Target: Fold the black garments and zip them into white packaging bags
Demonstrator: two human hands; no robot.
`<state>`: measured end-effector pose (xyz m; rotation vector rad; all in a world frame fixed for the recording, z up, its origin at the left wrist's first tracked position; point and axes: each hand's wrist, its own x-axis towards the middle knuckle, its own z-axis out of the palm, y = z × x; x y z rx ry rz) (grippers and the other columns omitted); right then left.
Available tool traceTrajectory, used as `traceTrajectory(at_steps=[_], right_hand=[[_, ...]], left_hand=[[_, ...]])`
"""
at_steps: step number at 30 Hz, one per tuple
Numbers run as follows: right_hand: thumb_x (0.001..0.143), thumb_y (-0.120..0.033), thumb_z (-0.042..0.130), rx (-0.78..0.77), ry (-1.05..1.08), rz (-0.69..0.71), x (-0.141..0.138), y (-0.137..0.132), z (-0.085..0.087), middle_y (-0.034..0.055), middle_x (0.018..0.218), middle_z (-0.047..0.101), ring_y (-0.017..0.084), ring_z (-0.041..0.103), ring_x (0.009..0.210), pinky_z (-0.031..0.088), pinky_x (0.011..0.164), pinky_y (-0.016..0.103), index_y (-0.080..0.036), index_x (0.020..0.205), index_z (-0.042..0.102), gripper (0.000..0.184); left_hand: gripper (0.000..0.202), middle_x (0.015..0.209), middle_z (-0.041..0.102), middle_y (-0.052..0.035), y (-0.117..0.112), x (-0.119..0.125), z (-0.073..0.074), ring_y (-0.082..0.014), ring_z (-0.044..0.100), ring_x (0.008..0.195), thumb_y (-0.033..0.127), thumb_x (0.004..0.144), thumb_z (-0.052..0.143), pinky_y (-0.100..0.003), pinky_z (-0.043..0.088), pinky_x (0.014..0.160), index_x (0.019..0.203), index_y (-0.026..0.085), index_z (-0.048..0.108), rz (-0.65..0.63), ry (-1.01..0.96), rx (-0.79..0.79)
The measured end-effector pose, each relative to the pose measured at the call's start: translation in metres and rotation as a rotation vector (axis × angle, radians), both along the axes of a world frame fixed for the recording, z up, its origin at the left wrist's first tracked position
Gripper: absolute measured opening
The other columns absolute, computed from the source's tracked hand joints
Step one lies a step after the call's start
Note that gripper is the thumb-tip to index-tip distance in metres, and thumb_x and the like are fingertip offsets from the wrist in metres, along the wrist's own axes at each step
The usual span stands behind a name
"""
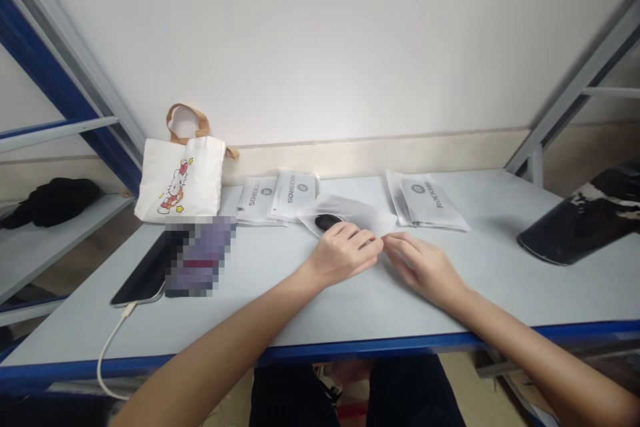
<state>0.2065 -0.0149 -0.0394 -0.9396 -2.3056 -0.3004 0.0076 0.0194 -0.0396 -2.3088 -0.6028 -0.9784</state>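
The left hand (343, 257) lies curled, its fingers pressed over the near edge of a frosted plastic pouch (353, 210) holding a dark oval item (327, 221). The right hand (420, 270), fingers together, meets the pouch's corner; I cannot tell whether either pinches it. The pouch lies on the counter (310, 320), with 2 printed pouches (295, 195) just behind it and another printed pouch (425, 201) to its right.

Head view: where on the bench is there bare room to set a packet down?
Free: the grey tabletop between the right hand and the black object, and the strip between the phone and the left hand. Crowded: the back edge, with the printed white packets and the tote bag.
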Motion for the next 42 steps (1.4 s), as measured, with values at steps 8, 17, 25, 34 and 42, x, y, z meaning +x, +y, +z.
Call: traceTrajectory(at_steps=[8, 17, 25, 34, 42], right_hand=[[0.089, -0.012, 0.037, 0.087, -0.013, -0.081, 0.0, 0.004, -0.002, 0.0103, 0.096, 0.061, 0.02, 0.061, 0.078, 0.049, 0.065, 0.031, -0.02, 0.105, 0.05, 0.022], [0.089, -0.012, 0.038, 0.14, 0.013, -0.146, 0.001, 0.003, 0.002, 0.0094, 0.092, 0.058, 0.019, 0.058, 0.073, 0.046, 0.06, 0.028, -0.02, 0.101, 0.047, 0.017], [0.089, -0.011, 0.038, 0.149, 0.009, -0.159, 0.0, 0.002, 0.002, 0.0089, 0.091, 0.057, 0.019, 0.059, 0.073, 0.046, 0.059, 0.029, -0.021, 0.101, 0.044, 0.017], [0.087, -0.011, 0.041, 0.222, 0.087, -0.212, 0.007, 0.0, 0.004, 0.0085, 0.089, 0.056, 0.019, 0.06, 0.075, 0.044, 0.053, 0.027, -0.021, 0.101, 0.044, 0.018], [0.085, -0.022, 0.053, 0.135, 0.14, -0.13, 0.016, 0.003, 0.004, 0.0088, 0.097, 0.057, 0.022, 0.057, 0.091, 0.047, 0.075, 0.033, -0.021, 0.108, 0.046, 0.024]], left_hand=[[0.009, 0.108, 0.064, 0.0026, -0.003, 0.002, 0.004, -0.0167, 0.052, 0.107, 0.022, 0.085, 0.053, -0.041, 0.028, 0.106, 0.088, 0.025, 0.061, 0.016, -0.065, -0.027], [0.01, 0.108, 0.065, 0.0042, 0.009, -0.012, 0.014, -0.019, 0.051, 0.112, 0.024, 0.088, 0.052, -0.056, 0.011, 0.112, 0.087, 0.027, 0.062, 0.107, -0.107, -0.056], [0.012, 0.102, 0.066, 0.0026, 0.021, -0.026, 0.016, -0.0214, 0.051, 0.113, 0.025, 0.088, 0.052, -0.058, 0.011, 0.111, 0.092, 0.028, 0.062, 0.184, -0.101, -0.105], [0.014, 0.101, 0.066, 0.0011, 0.044, -0.07, 0.015, -0.0246, 0.051, 0.111, 0.025, 0.089, 0.049, -0.058, 0.01, 0.11, 0.091, 0.026, 0.062, 0.389, -0.157, -0.162], [0.016, 0.105, 0.064, -0.0005, 0.045, -0.075, 0.015, -0.0215, 0.052, 0.106, 0.027, 0.09, 0.046, -0.047, 0.018, 0.11, 0.094, 0.026, 0.061, 0.444, -0.226, -0.309]])
